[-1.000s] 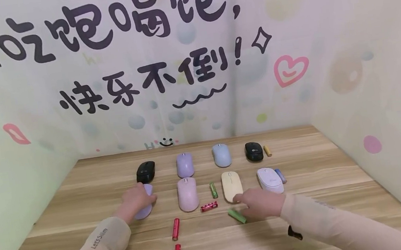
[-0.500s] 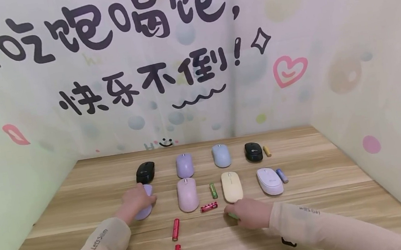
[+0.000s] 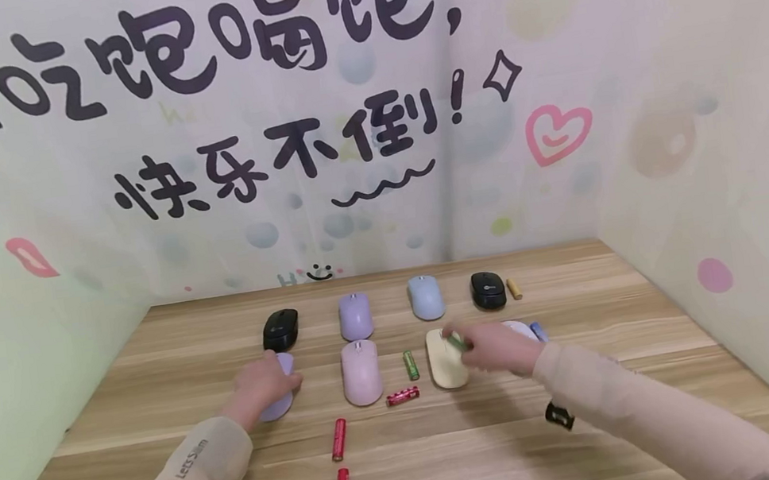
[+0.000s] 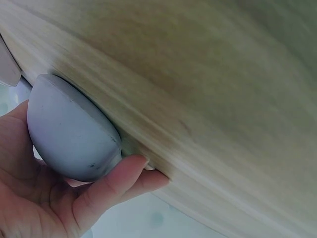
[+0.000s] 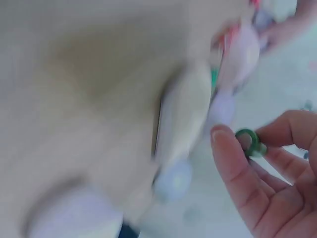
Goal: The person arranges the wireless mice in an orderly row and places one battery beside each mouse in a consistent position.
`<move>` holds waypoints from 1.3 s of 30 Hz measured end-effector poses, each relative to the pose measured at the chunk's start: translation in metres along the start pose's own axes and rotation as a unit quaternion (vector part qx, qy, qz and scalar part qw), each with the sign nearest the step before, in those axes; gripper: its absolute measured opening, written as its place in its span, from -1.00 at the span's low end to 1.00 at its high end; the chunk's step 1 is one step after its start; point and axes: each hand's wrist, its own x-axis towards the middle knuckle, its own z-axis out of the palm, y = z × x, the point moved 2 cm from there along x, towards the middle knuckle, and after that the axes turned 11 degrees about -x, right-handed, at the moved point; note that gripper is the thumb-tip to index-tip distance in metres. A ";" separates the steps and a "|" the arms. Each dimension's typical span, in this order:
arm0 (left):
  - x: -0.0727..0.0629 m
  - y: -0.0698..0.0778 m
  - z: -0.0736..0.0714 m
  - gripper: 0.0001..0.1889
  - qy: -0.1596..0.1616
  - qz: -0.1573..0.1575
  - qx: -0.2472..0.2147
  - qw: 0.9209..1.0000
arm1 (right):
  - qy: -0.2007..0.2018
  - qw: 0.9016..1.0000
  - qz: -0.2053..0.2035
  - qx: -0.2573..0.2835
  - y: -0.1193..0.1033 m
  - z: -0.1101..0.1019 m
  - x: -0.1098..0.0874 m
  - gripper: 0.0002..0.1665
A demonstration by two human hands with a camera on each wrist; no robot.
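On the left side of the wooden table, my left hand [image 3: 260,383] grips a light purple computer mouse [image 3: 278,407], thumb and fingers around its sides; the left wrist view shows the mouse [image 4: 74,129] lying on the table. My right hand [image 3: 501,346] pinches a green battery [image 5: 251,143] between thumb and fingertips. In the head view, the battery is over the front part of a cream mouse [image 3: 448,372]. A white mouse [image 3: 519,328] is partly hidden behind the right hand.
Beyond stand two black mice, a purple mouse [image 3: 355,315] and a blue mouse [image 3: 426,299]. A pink mouse [image 3: 361,375] sits between the hands. Another green battery [image 3: 410,365], several red batteries, a blue battery [image 3: 538,331] and a yellow battery [image 3: 514,289] lie about. Patterned walls enclose the table.
My right hand moved left to the green battery lying in front of the cream mouse, took it, and raised it forward over that mouse. The left hand has stayed on the purple mouse.
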 end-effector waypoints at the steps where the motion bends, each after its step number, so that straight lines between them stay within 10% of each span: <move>1: 0.000 0.000 0.000 -0.27 0.000 0.000 0.000 1.000 | 0.009 1.000 0.015 0.021 0.007 -0.008 0.008 -0.48; 8: 0.002 -0.003 0.002 -0.26 0.000 -0.003 0.002 1.000 | 0.079 0.982 0.088 0.149 0.055 -0.047 0.072 -0.43; 13: 0.005 -0.003 0.004 -0.23 0.000 -0.001 0.002 1.000 | 0.052 0.985 0.134 0.099 0.072 -0.048 0.110 -0.42; 20: 0.005 -0.003 0.006 -0.23 -0.001 -0.009 -0.003 1.000 | -0.030 0.980 0.190 0.044 0.069 -0.026 0.127 -0.46; 24: 0.005 -0.005 0.005 -0.26 0.005 -0.013 -0.006 1.000 | -0.045 0.979 0.187 -0.073 0.063 -0.012 0.137 -0.77; 29: 0.005 -0.003 0.007 -0.28 0.011 -0.008 -0.008 1.000 | -0.044 0.968 0.158 -0.190 0.126 0.031 0.193 -0.86; 33: 0.005 -0.002 0.008 -0.33 0.024 -0.003 -0.014 1.000 | -0.018 0.979 0.149 -0.138 0.190 0.068 0.238 -0.65; 39: 0.004 -0.003 0.005 -0.36 0.030 -0.001 -0.019 0.999 | -0.028 0.986 0.157 -0.055 0.199 0.074 0.246 -0.42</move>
